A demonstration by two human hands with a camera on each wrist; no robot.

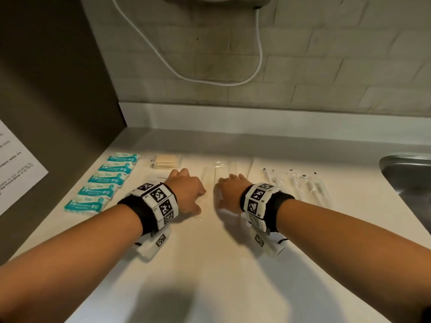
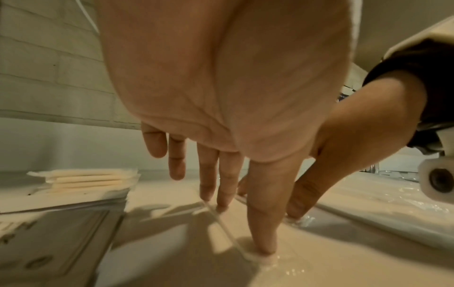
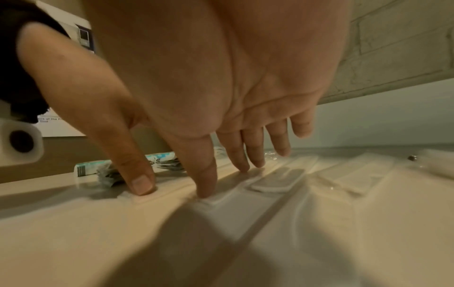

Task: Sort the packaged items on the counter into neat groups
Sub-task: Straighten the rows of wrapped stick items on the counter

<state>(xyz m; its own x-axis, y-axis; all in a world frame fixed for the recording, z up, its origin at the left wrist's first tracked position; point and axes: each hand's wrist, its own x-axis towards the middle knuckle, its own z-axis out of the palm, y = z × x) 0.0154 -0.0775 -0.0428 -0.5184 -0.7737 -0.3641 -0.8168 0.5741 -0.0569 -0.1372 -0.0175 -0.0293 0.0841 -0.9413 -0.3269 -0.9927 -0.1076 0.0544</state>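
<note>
White counter (image 1: 210, 264) under a tiled wall, steel sink (image 1: 408, 173) at the right edge.

Left to right:
- Teal packs (image 1: 106, 180): six soft pillow wraps in a tidy diagonal column at far left. Light and squashy, I'd guess; take one by the long sides.
- Swab box (image 1: 166, 161): clear and rigid, pale sticks inside, behind the left hand. Looks stiff; take it by the sides.
- White sachets (image 2: 61, 202): flat paper stack just left of the left hand.
- Left hand (image 1: 186, 192): fingers straight and spread, tips pressing down on a clear sleeve (image 2: 221, 221). Holding nothing.
- Right hand (image 1: 229, 194): same pose, thumb and fingertips pressing the flat clear sleeves (image 3: 275, 182) mid-counter. Nothing gripped.
- Clear sleeves: long, thin, glossy film over flat white inserts, laid side by side between and beyond the hands. Probably slippery and near weightless. Hard to pinch flat, so slide with flat fingertips or lift at an end seam.
- Tubes (image 1: 300, 183): slim clear-wrapped pieces with dark tips, fanned out right of the right hand, short of the sink. Likely light and prone to roll.
</note>
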